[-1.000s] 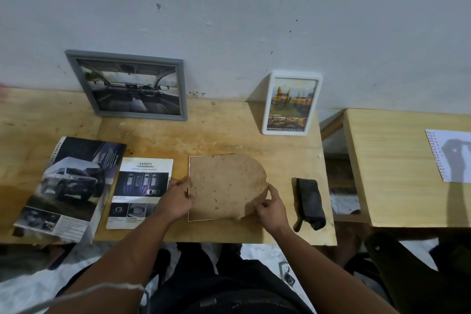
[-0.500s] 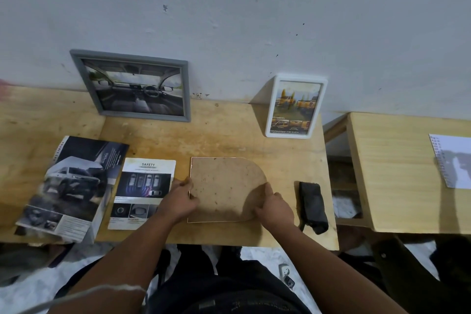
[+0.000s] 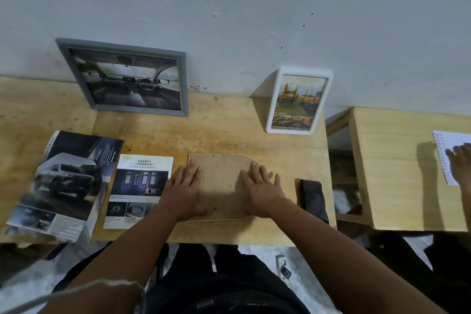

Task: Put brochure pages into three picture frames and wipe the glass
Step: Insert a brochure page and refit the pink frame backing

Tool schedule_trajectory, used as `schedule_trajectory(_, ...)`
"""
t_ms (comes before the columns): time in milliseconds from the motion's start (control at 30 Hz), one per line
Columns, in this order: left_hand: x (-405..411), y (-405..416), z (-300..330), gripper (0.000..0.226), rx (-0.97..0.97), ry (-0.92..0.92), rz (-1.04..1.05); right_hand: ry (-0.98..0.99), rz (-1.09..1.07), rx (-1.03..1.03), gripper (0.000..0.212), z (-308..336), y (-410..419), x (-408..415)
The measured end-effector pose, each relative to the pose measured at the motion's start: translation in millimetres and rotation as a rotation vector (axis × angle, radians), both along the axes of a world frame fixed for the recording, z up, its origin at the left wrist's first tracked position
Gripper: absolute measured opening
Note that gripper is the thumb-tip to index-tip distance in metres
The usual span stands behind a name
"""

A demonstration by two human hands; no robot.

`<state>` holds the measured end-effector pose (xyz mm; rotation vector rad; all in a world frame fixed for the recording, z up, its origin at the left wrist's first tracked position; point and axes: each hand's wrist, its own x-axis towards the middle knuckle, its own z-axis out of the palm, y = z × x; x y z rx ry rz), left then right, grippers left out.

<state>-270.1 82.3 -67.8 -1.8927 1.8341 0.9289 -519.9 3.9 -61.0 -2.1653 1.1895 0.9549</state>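
Head view shows left hand [image 3: 184, 187] and right hand [image 3: 262, 188] spread flat, holding nothing, pressing the backing board [image 3: 221, 181] probably to seat it in the third frame.

The table [image 3: 219, 132] is pale, matt wood. The frame backing board [image 3: 221, 181] looks like rough, speckled fibreboard. The brochure [image 3: 68, 181] is glossy paper.

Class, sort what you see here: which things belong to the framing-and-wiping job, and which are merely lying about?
Belongs to the job:
grey frame
white frame
face-down frame under left hand and right hand
SAFETY page
car brochure
dark cloth

Lying about:
spiral notebook on side table
another person's hand
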Motion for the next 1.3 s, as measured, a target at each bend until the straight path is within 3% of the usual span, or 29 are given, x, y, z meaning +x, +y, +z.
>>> schedule_trajectory(167, 4.0, 0.4, -5.5, 0.138, -0.029, -0.083, -0.091, -0.031, -0.019, 0.003, 0.109, -4.6, 3.3, -2.9)
schedule_trajectory(367, 17.1, 10.0, -28.9, 0.143, -0.214, -0.091, -0.148, -0.085, -0.069, 0.049, 0.11, -2.1, 2.7, -6.9)
schedule_trajectory(633, 9.4, 6.5, -15.0, 0.141, -0.156, -0.139, -0.131, -0.135, -0.06, 0.064, 0.108, -8.5, 1.7, -11.4)
schedule_trajectory(833, 4.3, 21.3, -1.4, 0.121, -0.16, -0.127, -0.103, -0.137, -0.156, -0.03, 0.106, 3.4, 13.9, -16.5)
schedule_trajectory(967, 20.0, 44.0, -9.0, 0.101, -0.277, -0.107, -0.161, -0.152, -0.148, -0.071, 0.083, 0.8, 33.8, -33.2)
schedule_trajectory(1300, 13.8, 47.2, -4.4, 0.104, -0.178, -0.223, -0.147, -0.123, -0.115, -0.066, 0.081, -16.9, 41.0, -46.5)
